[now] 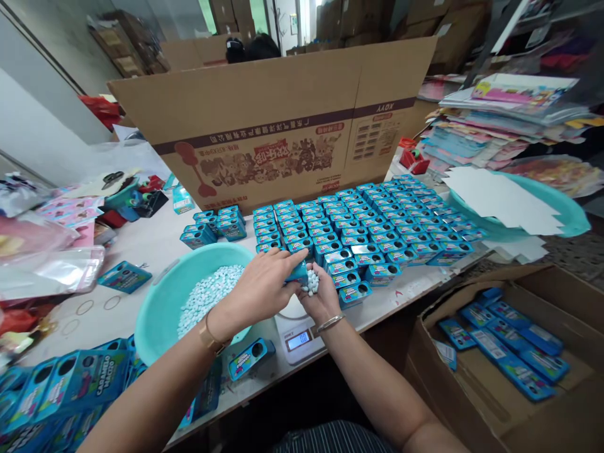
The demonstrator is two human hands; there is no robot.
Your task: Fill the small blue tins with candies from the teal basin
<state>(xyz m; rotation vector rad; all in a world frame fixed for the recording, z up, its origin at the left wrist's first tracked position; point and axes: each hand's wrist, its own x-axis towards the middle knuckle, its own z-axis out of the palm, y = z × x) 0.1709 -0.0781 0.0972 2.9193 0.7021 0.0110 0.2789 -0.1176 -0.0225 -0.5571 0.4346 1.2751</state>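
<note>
My left hand grips a small blue candy box and tips it toward my right hand. The right palm is cupped upward and holds a pile of small white candies. Both hands hover over a white digital scale. Just to the left stands a teal basin with a heap of the same white candies. Rows of several upright blue boxes fill the table beyond my hands.
A large flattened cardboard carton stands along the table's back. Flat blue boxes lie stacked at front left, one lone box by the scale. An open carton of blue packs sits at right; a teal basin with white card behind it.
</note>
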